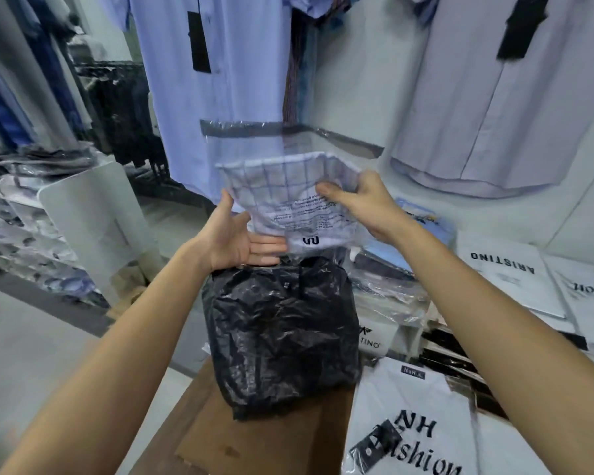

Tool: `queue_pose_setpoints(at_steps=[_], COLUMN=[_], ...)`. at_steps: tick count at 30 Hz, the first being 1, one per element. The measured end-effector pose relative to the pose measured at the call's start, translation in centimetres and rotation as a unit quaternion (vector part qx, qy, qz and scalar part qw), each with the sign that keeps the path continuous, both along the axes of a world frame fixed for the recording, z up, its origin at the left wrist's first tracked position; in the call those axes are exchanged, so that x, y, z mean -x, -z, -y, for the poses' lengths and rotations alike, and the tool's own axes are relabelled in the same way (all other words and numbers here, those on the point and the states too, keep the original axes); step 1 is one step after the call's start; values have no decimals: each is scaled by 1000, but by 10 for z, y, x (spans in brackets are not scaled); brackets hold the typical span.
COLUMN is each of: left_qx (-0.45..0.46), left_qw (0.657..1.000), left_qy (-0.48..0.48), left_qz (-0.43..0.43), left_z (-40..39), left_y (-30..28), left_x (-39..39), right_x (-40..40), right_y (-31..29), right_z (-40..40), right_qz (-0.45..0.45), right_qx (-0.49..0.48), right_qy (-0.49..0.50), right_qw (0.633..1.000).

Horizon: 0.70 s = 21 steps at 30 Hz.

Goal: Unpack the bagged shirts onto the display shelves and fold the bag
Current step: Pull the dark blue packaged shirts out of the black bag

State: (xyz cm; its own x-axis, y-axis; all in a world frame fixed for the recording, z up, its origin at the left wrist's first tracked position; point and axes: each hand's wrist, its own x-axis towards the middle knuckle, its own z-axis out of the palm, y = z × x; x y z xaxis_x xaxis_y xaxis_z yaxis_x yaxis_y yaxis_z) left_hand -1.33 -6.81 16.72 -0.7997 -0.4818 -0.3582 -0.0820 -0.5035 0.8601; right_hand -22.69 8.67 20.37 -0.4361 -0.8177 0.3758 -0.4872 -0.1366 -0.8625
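A white checked shirt in a clear plastic packet (pixel 285 197) is held up in front of me, above a black plastic bag (pixel 282 330). My right hand (pixel 364 204) grips the packet's right edge, thumb on its front. My left hand (pixel 237 238) lies flat and palm-up under the packet's lower left corner, fingers straight. The black bag stands on brown cardboard (pixel 254 440), bulging, with its mouth just beneath the packet.
Packed shirts and printed white bags (pixel 504 279) cover the surface on the right. Shelves of bagged shirts (pixel 31 234) stand at the left. Hanging shirts (pixel 216 80) and a rack of dark clothes fill the wall behind.
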Motion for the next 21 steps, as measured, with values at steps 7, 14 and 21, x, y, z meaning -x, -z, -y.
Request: queue_pose_setpoints(at_steps=[7, 14, 21], left_qx=[164, 192, 169], left_qw=[986, 980, 981], left_qy=[-16, 3, -31], left_qz=[31, -53, -95], left_z=[-22, -22, -29], left_y=[7, 19, 26], left_x=[11, 13, 8], right_x=[6, 18, 16], right_y=[25, 47, 51], right_z=[-43, -67, -72], right_qz=[-92, -6, 15], right_qx=[-52, -168, -138], right_qy=[-41, -38, -110], right_qw=[994, 985, 984])
